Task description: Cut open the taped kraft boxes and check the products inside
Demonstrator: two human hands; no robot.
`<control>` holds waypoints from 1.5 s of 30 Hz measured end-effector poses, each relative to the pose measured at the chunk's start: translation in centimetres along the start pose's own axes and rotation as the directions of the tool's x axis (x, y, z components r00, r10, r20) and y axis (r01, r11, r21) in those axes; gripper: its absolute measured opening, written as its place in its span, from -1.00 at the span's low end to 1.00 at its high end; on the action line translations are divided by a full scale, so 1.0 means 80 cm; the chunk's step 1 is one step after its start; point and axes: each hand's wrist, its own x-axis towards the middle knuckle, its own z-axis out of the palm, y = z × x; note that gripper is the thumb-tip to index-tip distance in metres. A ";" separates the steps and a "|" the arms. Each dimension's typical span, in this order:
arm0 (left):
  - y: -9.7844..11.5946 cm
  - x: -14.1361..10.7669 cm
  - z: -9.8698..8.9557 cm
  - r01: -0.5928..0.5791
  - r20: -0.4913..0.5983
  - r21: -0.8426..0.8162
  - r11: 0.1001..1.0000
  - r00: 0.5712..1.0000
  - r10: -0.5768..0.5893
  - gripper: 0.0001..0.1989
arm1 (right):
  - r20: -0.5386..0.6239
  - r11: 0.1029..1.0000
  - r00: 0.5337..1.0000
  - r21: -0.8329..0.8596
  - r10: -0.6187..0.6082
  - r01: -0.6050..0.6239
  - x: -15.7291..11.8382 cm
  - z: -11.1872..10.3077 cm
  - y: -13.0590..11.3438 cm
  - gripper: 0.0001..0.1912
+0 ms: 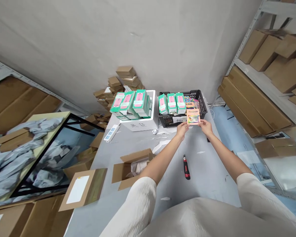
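Both my hands hold a flat peach-coloured printed packet (pixel 193 117) by its lower corners, just over the front rim of a black plastic basket (pixel 177 93). My left hand (pixel 182 129) grips the packet's left side and my right hand (pixel 206 126) its right side. Behind it, colourful printed packets (pixel 191 102) stand in the basket beside several green-and-pink boxes (pixel 172 102). More of these boxes (pixel 130 103) fill a white foam box (pixel 139 125) to the left. A red-and-black utility knife (pixel 186 168) lies on the grey table (pixel 207 171) below my hands.
An open cardboard carton (pixel 130 169) and a white power strip (pixel 111 133) are on the table. Small cartons (pixel 120 85) are piled behind it. Brown cartons fill metal shelves (pixel 261 62) on the right. Grey mailers (pixel 19 154) lie on a side table at the left.
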 end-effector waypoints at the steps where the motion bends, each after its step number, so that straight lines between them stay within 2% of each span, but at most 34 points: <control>1: 0.000 0.009 0.004 0.004 -0.016 -0.007 1.000 1.000 -0.004 -0.76 | 0.003 1.000 1.000 -0.018 0.003 -0.003 0.013 0.003 0.002 -0.52; 4: -0.009 0.028 0.009 -0.013 -0.058 0.038 0.999 0.998 0.015 -0.77 | -0.003 0.999 0.999 -0.040 0.032 -0.032 0.046 0.014 0.011 -0.58; 7: -0.024 0.034 0.007 -0.130 -0.083 0.235 0.963 0.985 0.153 -0.74 | -0.003 0.998 0.998 -0.024 0.061 -0.061 0.069 0.022 0.019 -0.59; 10: -0.034 0.036 0.008 -0.270 0.053 0.405 0.873 0.961 0.273 -0.74 | -0.001 0.998 0.998 -0.002 0.055 -0.055 0.085 0.027 0.022 -0.59; 12: -0.033 0.039 0.013 -0.335 0.157 0.449 0.828 0.942 0.296 -0.70 | 0.005 0.999 0.999 0.018 0.033 -0.033 0.091 0.028 0.021 -0.61; 14: -0.029 0.044 0.021 -0.377 0.210 0.467 0.800 0.926 0.314 -0.65 | 0.022 1.000 1.000 0.021 -0.003 0.002 0.092 0.027 0.018 -0.61; 16: -0.024 0.048 0.029 -0.404 0.232 0.475 0.782 0.914 0.332 -0.62 | 0.021 0.996 0.997 -0.041 -0.072 0.073 0.085 0.023 0.016 -0.59; 18: -0.022 0.049 0.033 -0.438 0.254 0.480 0.761 0.899 0.357 -0.62 | 0.023 0.961 0.979 -0.186 -0.203 0.204 0.073 0.017 0.015 -0.56; 19: -0.022 0.048 0.033 -0.459 0.272 0.481 0.747 0.888 0.370 -0.61 | 0.053 0.918 0.958 -0.273 -0.283 0.287 0.066 0.014 0.015 -0.56; 21: -0.025 0.044 0.030 -0.502 0.311 0.479 0.721 0.864 0.395 -0.60 | 0.198 0.792 0.891 -0.409 -0.408 0.453 0.052 0.010 0.015 -0.56; 24: -0.031 0.036 0.018 -0.519 0.329 0.493 0.698 0.854 0.402 -0.58 | 0.419 0.636 0.796 -0.482 -0.437 0.603 0.043 0.011 0.018 -0.51; 27: -0.033 0.029 0.003 -0.515 0.324 0.532 0.672 0.857 0.400 -0.57 | 0.503 0.580 0.760 -0.499 -0.413 0.645 0.048 0.018 0.022 -0.45; 33: -0.024 0.017 -0.022 -0.516 0.353 0.661 0.545 0.855 0.381 -0.58 | 0.551 0.536 0.756 -0.543 -0.353 0.646 0.048 0.024 0.027 -0.43; 39: -0.026 -0.008 -0.044 -0.495 0.348 0.709 0.502 0.865 0.361 -0.60 | 0.566 0.522 0.754 -0.555 -0.334 0.648 -0.002 0.015 0.035 -0.43; 45: -0.030 -0.054 -0.098 -0.471 0.320 0.730 0.495 0.876 0.361 -0.61 | 0.594 0.537 0.746 -0.541 -0.301 0.647 -0.055 0.025 0.031 -0.47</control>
